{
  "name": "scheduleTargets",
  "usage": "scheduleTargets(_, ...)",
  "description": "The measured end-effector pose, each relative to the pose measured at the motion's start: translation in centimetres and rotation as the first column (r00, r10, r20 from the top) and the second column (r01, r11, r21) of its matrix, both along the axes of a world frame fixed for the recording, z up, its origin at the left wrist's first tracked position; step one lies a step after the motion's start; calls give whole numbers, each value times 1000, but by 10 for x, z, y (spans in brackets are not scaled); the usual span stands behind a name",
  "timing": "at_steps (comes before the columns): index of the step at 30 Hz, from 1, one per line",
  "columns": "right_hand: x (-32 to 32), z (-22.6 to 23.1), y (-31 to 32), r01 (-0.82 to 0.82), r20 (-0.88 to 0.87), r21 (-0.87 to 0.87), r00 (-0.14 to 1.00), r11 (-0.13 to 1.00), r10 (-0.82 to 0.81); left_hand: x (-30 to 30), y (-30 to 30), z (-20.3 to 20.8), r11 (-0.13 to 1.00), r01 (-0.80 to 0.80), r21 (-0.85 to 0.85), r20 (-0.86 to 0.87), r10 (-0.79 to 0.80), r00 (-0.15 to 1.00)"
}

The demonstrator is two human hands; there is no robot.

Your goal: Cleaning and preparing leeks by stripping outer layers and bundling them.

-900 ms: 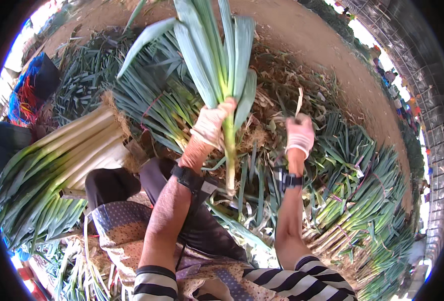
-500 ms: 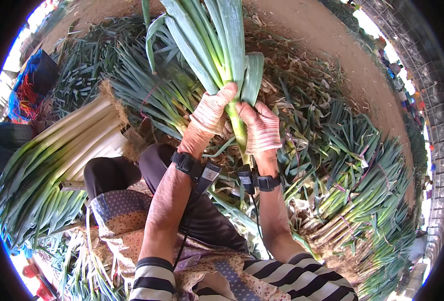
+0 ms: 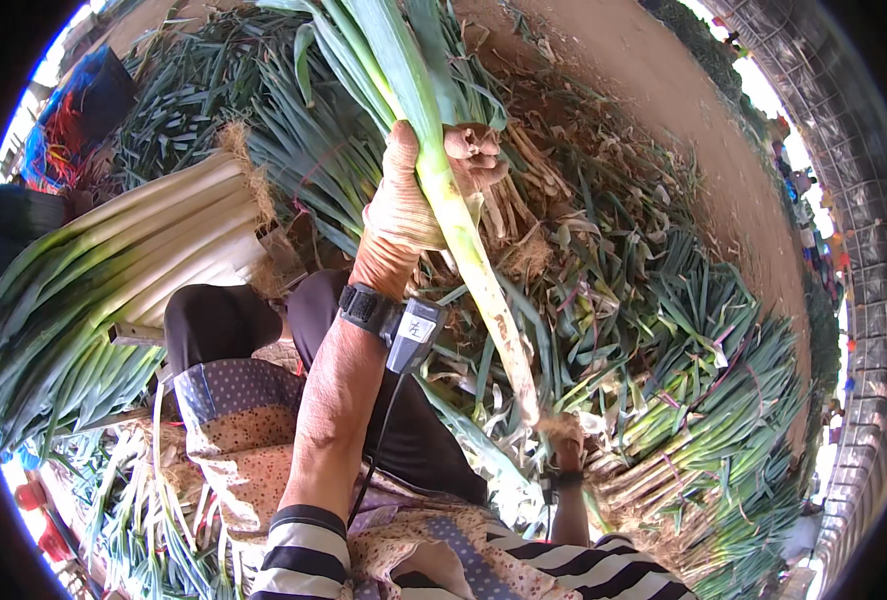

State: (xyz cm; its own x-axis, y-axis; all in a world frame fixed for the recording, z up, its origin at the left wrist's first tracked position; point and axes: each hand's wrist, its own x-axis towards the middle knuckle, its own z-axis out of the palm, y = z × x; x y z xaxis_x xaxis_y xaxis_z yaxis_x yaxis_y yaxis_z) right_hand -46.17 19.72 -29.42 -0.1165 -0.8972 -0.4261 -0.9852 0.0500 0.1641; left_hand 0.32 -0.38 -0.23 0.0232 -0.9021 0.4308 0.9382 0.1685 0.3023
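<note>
My left hand [image 3: 408,200], in a striped fingerless-looking glove, is closed round a large leek [image 3: 475,255] where the white stalk meets the green leaves. The leek slants, its leaves up at the top of the view and its root end down to the right. The stalk's lower part shows brownish marks. Close to the roots is my right hand [image 3: 566,440], lower and farther from the camera. Its fingers are small, dim and partly hidden by the root end, so whether they touch it is unclear.
At the left, a row of cleaned leeks [image 3: 143,240] lies on a metal-framed rest. Heaps of untrimmed leeks [image 3: 703,400] and dry leaves cover the ground ahead and right. A blue bag [image 3: 88,95] stands far left; bare soil [image 3: 603,70] runs along the back.
My right hand has left the stalk beside my left hand and moved down to the root end. The leek now tilts more, its full stalk showing; my left hand keeps its hold.
</note>
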Motion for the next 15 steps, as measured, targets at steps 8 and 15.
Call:
scheduleTargets(8, 215, 264, -132, -111, 719, -607, 345, 787, 603, 4, 15, -10, 998, 20, 54, 80, -24, 996)
scheduleTargets(15, 314, 304, -160, -72, 944, 72, -317, 995, -91, -7, 21, 0, 991, 35, 126, 189, -59, 980)
